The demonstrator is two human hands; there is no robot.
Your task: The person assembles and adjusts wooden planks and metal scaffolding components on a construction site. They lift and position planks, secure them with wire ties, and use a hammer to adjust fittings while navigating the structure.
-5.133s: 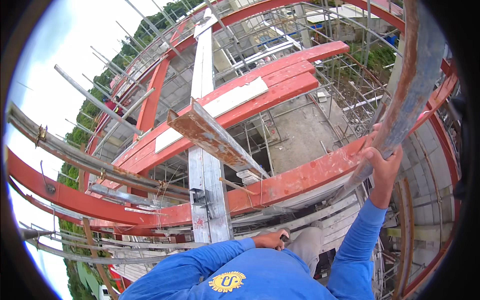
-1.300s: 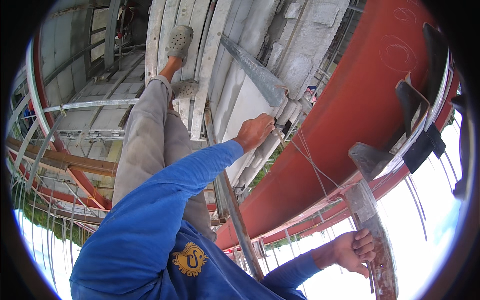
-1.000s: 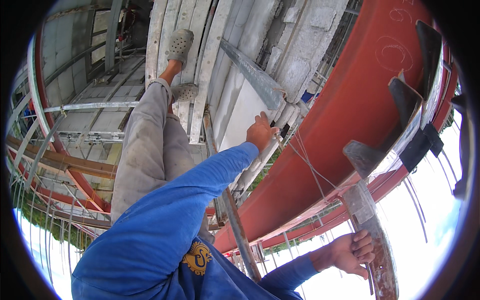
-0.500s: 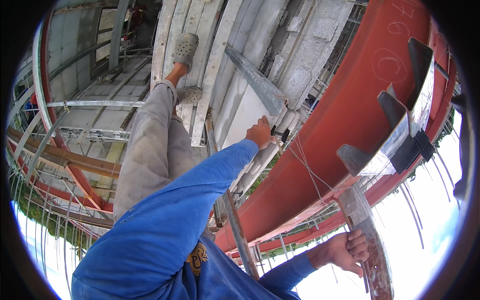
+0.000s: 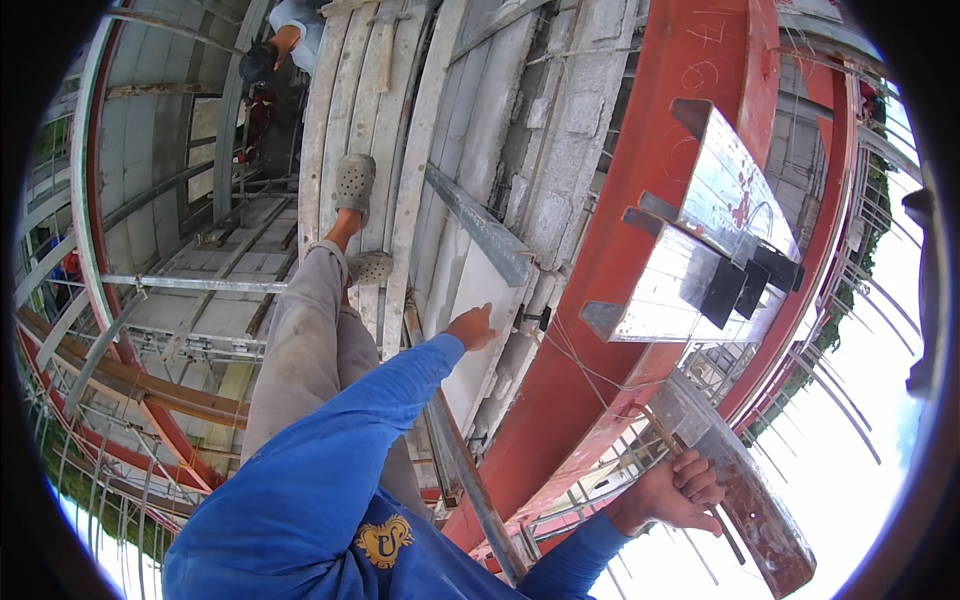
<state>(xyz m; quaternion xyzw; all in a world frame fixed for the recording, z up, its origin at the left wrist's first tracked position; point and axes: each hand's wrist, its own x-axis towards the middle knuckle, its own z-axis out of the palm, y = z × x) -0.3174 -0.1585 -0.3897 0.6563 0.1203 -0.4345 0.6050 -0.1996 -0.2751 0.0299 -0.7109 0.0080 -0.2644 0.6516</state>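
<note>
My left hand (image 5: pixel 473 327), in a blue sleeve, is over a pale flat panel (image 5: pixel 468 375) with one finger stretched out. Its other fingers are partly hidden, and nothing shows in it. Just beyond lies a grey metal channel (image 5: pixel 480 222), its end near the panel's edge. At the lower right, my right hand (image 5: pixel 672 495) is closed around a thin rusty steel rod (image 5: pixel 657 428), which sticks out above and below the fist. The rod runs alongside a rusty flat steel piece (image 5: pixel 745 490) that projects from under the large red steel beam (image 5: pixel 590 390).
Shiny metal plates (image 5: pixel 690 290) with black pads (image 5: pixel 742 290) are on the red beam. My feet in grey clogs (image 5: pixel 354 185) stand on planks (image 5: pixel 395 140), where a hammer (image 5: pixel 386 55) lies. Another person (image 5: pixel 290 40) is at the upper left, among scaffold pipes (image 5: pixel 195 285).
My left hand has moved left and down, away from the channel's end. The view has shifted, bringing the hammer and the other person into sight. My right hand keeps its grip.
</note>
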